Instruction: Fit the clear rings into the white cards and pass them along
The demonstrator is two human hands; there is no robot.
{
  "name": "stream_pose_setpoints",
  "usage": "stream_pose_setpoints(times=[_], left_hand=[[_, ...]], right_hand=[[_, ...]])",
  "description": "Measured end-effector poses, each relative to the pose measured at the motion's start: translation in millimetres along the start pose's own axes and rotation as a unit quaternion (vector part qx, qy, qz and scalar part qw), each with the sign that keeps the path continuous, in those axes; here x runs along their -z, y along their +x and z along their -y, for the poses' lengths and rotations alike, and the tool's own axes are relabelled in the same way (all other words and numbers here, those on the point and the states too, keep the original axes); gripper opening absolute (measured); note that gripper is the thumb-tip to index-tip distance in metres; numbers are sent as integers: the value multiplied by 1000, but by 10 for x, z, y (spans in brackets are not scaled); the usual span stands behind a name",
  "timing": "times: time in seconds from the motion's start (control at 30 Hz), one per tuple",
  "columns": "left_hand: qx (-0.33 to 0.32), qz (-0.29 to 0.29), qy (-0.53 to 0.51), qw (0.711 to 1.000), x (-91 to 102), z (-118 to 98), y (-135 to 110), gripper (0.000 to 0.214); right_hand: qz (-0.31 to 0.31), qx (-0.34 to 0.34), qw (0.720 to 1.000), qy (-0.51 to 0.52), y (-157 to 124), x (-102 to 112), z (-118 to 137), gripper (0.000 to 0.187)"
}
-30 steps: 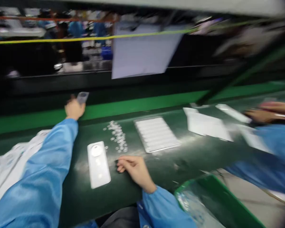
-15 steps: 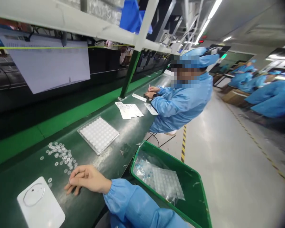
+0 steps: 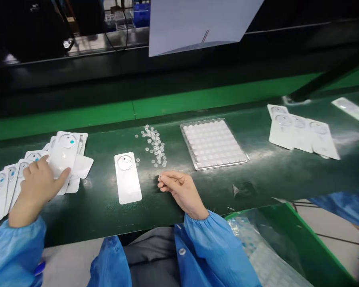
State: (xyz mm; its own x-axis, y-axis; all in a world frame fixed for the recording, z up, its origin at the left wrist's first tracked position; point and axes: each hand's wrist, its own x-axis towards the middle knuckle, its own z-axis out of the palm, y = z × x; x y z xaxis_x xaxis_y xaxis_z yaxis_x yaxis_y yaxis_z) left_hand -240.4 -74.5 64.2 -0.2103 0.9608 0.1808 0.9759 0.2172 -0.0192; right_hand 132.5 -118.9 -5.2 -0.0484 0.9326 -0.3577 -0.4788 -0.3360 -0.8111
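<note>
My left hand (image 3: pixel 36 187) lies on a fanned stack of white plastic panels (image 3: pixel 64 153) at the left of the dark green bench, thumb and fingers gripping the top panel. My right hand (image 3: pixel 179 189) rests on the bench with fingertips pinched together on a tiny clear disc. A single white panel (image 3: pixel 127 177) with a round recess lies flat between my hands. Several small clear discs (image 3: pixel 154 145) are scattered just beyond it. A clear tray of white parts (image 3: pixel 213 143) lies to their right.
More white panels (image 3: pixel 302 131) lie overlapped at the right of the bench (image 3: pixel 257 175). A green bin (image 3: pixel 290 243) holding a plastic bag of trays stands at the lower right. A blue sleeve of another person (image 3: pixel 347 203) shows at the right edge. A white sheet (image 3: pixel 197 22) hangs above.
The view swung back from the right to the bench in front. My left hand came back from the far belt onto the panel stack. My right hand stayed by the discs.
</note>
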Motion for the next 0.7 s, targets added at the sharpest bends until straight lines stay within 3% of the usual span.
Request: stream_pose_setpoints(times=[0.07,0.13,0.23,0.3,0.4,0.5,0.63,0.7], left_hand=[[-6,-47,21,999,67,-362,-147,81],[-106,-49,-35,993,66,-711,-221,70],[-289,50,-120,948,-101,-1096,-198,59],[-327,106,-139,929,-239,-1231,-115,66],[-318,153,-180,918,-333,-1272,-8,66],[-311,187,-295,884,-304,-1221,-69,54],[-180,298,-520,780,-306,-1215,-351,59],[-122,320,-580,739,-349,-1247,-463,67]], right_hand=[[-6,-4,1000,-9,-13,-25,14,37],[-10,-11,1000,-13,-16,-36,19,37],[-9,-16,1000,-24,-12,-32,17,37],[5,-10,999,-39,-6,-25,10,36],[40,16,996,-77,-4,-32,-2,33],[57,45,988,-134,-31,-102,-10,28],[27,113,971,-209,-96,-292,-27,19],[-8,161,957,-240,-113,-384,-52,15]])
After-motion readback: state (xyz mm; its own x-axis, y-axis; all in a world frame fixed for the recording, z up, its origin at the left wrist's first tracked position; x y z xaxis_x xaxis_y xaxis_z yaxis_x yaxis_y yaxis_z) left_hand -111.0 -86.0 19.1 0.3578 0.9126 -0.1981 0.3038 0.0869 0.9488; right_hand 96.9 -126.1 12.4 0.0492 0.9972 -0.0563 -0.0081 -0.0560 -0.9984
